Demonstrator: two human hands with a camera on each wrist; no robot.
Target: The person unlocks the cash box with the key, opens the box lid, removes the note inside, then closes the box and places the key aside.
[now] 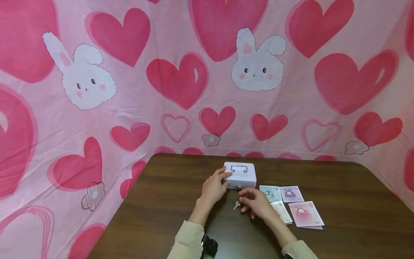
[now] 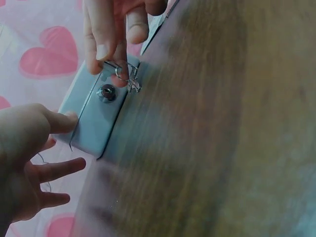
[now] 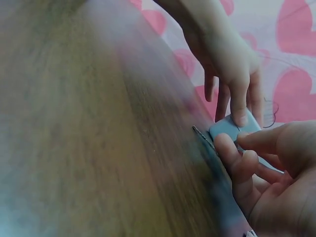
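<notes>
A small white cash box (image 1: pixel 247 177) with a folding metal handle (image 1: pixel 239 168) on its lid stands on the table, lid down. Its round lock (image 2: pixel 107 93) faces my body and shows no key in it in the left wrist view. Against the box's left side, my left hand (image 1: pixel 213 186) rests with spread fingers, the thumb touching the seam at the front. Just before the lock, my right hand (image 1: pixel 258 204) pinches a key between thumb and forefinger. More small keys (image 2: pixel 133 84) dangle from its ring, below the fingers.
Right of the box, several colourful paper notes with monster prints lie in groups, a green one (image 1: pixel 270 192), a purple one (image 1: pixel 292 194), a cream one (image 1: pixel 284 213) and a red one (image 1: pixel 305 214). The dark wooden table (image 1: pixel 155 216) meets a pink heart-patterned cloth (image 1: pixel 181 126) behind.
</notes>
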